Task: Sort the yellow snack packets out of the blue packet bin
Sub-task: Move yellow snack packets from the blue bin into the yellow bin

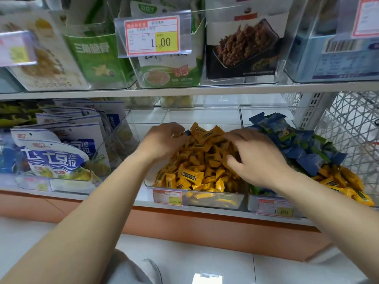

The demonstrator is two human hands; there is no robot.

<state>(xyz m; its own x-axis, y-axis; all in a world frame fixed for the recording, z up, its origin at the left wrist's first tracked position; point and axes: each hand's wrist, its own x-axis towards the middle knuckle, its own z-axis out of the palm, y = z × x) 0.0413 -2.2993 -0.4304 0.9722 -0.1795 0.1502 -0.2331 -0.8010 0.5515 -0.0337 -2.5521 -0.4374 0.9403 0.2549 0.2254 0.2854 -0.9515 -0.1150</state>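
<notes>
The middle clear plastic bin is heaped with small yellow snack packets, glossy crimped pillow wraps each bearing a dark label strip; the left hand lies on the back left of this heap with its fingers curled down into the packets, and whether they pinch one I cannot tell; the right hand rests on the right side of the same heap, fingers spread and only slightly bent, grasping nothing that shows.

Just to the right stands the blue packet bin, also clear hard plastic; crinkled blue packets with green patches are piled at its back and middle, and a cluster of stray yellow packets of the same look fills its front right corner, touching the blue ones.

A red-bordered paper price tag in a clear holder fronts that bin; another tag fronts the middle one. To the left lean flat white-and-blue pouches; a white lattice panel closes the shelf on the right.
</notes>
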